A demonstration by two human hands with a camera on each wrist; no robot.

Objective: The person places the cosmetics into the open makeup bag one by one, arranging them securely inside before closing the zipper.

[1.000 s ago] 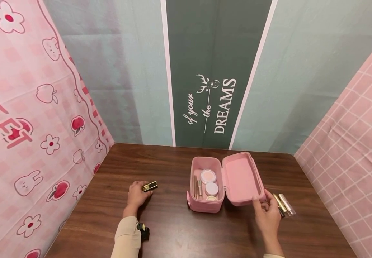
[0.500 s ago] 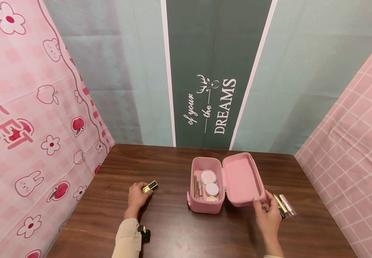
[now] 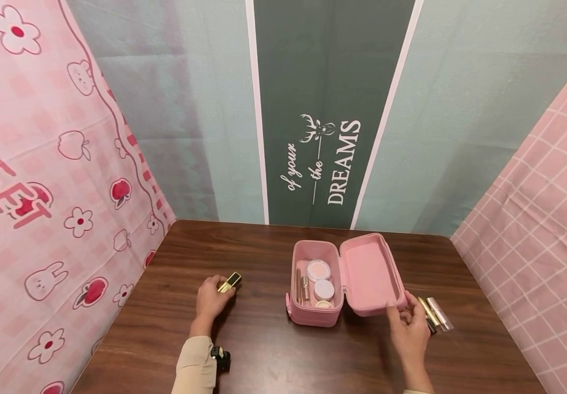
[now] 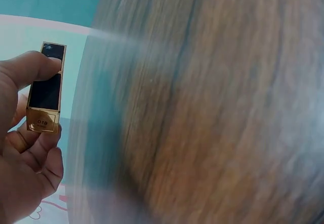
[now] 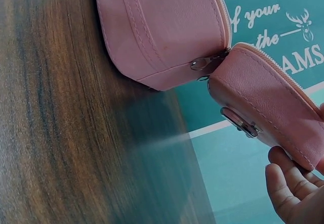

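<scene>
On the left of the table, my left hand (image 3: 211, 300) pinches a black and gold lipstick (image 3: 231, 281) between thumb and fingers. In the left wrist view the lipstick (image 4: 45, 90) is tilted up, its gold end showing small print. A pink zip makeup case (image 3: 315, 316) stands unzipped in the middle, with its lid (image 3: 372, 273) swung out to the right. My right hand (image 3: 409, 328) grips the lid's near right corner; in the right wrist view the fingers (image 5: 288, 183) curl under that lid. Inside the case lie round compacts (image 3: 319, 271) and slim tubes (image 3: 305, 287).
Several lipstick tubes (image 3: 438, 314) lie on the wooden table (image 3: 258, 350) just right of my right hand, partly hidden by it. Printed cloth hangs along the back (image 3: 313, 82) and on both sides of the table.
The lipstick in my left hand has turned, its black end swinging up and away, and the hand has shifted slightly right. My right hand keeps its hold on the lid.
</scene>
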